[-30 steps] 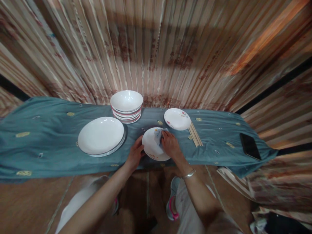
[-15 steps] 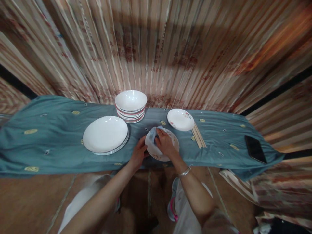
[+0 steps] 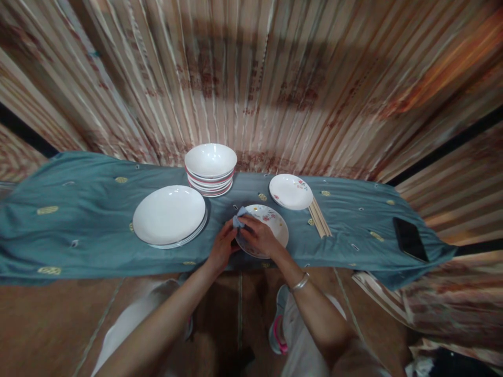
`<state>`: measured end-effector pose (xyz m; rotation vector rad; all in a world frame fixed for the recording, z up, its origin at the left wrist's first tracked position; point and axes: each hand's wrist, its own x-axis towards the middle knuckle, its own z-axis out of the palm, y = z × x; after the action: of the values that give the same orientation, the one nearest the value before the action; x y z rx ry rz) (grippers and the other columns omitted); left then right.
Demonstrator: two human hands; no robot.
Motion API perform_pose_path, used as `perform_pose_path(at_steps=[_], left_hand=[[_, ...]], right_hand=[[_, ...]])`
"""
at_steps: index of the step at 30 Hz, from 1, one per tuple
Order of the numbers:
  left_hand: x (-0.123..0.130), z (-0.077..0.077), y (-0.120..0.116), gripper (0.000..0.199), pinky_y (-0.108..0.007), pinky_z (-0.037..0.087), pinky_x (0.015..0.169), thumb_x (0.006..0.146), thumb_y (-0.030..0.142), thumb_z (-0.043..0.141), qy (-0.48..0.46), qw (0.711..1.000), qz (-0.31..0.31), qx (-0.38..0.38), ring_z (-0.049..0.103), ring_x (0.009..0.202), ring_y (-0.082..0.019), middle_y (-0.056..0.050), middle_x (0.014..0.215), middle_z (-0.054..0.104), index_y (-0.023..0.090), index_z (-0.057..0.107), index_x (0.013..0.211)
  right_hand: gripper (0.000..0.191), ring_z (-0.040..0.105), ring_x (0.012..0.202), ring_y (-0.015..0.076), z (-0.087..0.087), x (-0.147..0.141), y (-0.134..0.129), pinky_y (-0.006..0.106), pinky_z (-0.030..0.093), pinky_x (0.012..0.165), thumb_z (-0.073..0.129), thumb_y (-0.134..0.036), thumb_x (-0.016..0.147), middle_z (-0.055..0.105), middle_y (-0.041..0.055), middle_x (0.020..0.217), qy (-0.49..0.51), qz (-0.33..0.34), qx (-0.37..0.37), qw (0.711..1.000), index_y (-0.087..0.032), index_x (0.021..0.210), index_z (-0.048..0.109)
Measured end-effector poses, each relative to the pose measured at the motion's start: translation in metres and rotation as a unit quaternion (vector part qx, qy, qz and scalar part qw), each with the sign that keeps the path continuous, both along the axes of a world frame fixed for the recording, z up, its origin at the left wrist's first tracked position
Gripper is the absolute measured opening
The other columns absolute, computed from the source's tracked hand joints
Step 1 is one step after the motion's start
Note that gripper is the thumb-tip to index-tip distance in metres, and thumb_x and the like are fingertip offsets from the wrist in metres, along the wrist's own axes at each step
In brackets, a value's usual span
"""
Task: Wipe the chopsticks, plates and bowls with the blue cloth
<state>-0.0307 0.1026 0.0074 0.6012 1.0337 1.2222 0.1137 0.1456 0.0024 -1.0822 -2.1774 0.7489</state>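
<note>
A white plate with a floral print (image 3: 277,225) is at the table's front edge, in front of me. My left hand (image 3: 223,244) grips its left rim, fingers partly hidden beneath it. Over the plate's left side, my right hand (image 3: 257,235) is closed on a light blue cloth (image 3: 238,219), which lies bunched at the rim close to my left fingers. A silver bangle circles my right wrist. Behind and to the right sits another floral plate (image 3: 290,191), with several wooden chopsticks (image 3: 320,217) beside it.
Large white plates (image 3: 168,214) are stacked at the left. Behind them stands a stack of white bowls (image 3: 211,161) with red bands. A black phone (image 3: 410,239) lies on the right of the green tablecloth (image 3: 98,220). A patterned curtain (image 3: 236,78) hangs behind the table.
My right hand has moved left with the cloth, from the plate's inner surface to its left rim, uncovering more of the floral print. My left hand stays at the rim.
</note>
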Motion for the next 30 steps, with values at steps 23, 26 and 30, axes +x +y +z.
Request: perform_pose_path(at_steps=[23,26,30], left_hand=[[0.001,0.003,0.001,0.052,-0.029,0.055,0.063,0.064,0.022,0.065,0.014,1.0,-0.02,0.01,0.061,0.092,-0.023,-0.006,0.118,0.063,0.024,0.062,0.116],[0.001,0.002,0.002,0.052,-0.032,0.055,0.064,0.064,0.023,0.064,0.022,1.0,-0.021,0.01,0.06,0.097,-0.024,-0.006,0.121,0.062,0.024,0.062,0.116],[0.0,0.001,0.002,0.055,-0.033,0.055,0.066,0.063,0.022,0.065,0.028,0.999,-0.021,0.007,0.059,0.099,-0.025,-0.006,0.125,0.06,0.023,0.061,0.118]], right_hand=[[0.023,0.065,0.097,0.0181,0.025,0.046,-0.026,0.031,0.047,0.091,0.06,-0.012,0.077,0.071,0.0032,0.104,-0.018,0.096,-0.136,0.986,-0.022,0.091,0.074],[0.022,0.064,0.097,0.0185,0.024,0.056,-0.025,0.031,0.046,0.091,0.059,-0.013,0.076,0.072,0.0032,0.1,-0.053,0.086,-0.122,0.987,-0.021,0.09,0.074],[0.021,0.064,0.1,0.0205,0.024,0.068,-0.024,0.033,0.046,0.092,0.059,-0.012,0.075,0.071,0.0052,0.102,-0.113,0.044,-0.095,0.988,-0.019,0.089,0.074]])
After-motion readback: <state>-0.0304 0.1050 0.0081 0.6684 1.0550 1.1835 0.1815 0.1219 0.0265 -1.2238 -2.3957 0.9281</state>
